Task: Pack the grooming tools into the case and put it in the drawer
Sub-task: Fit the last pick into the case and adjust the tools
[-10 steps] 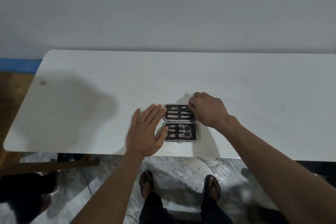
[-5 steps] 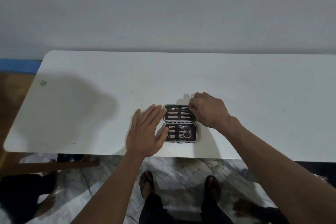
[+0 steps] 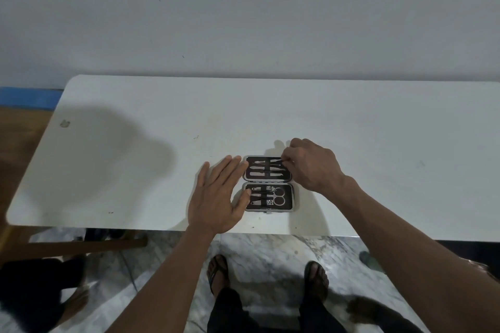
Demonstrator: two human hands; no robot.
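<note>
A small black grooming case (image 3: 293, 199) lies open flat on the white table (image 3: 378, 143), near its front edge. Its far half (image 3: 266, 168) holds several thin metal tools under a strap. The near half holds small scissors (image 3: 280, 196) and other tools. My left hand (image 3: 217, 194) lies flat on the table with straight fingers, touching the case's left side. My right hand (image 3: 313, 165) is at the far half's right end, its fingertips pinching the tip of a thin metal tool (image 3: 281, 161) that sits in the top slot.
A grey wall rises right behind the table. Below the front edge are a marble floor and my feet in sandals (image 3: 217, 273). A wooden bar (image 3: 81, 246) and dark shapes sit at the lower left. No drawer is in view.
My right hand has shifted slightly right along the far half of the case, with the thin tool's tip now showing at its fingertips. The left hand and case have stayed put.
</note>
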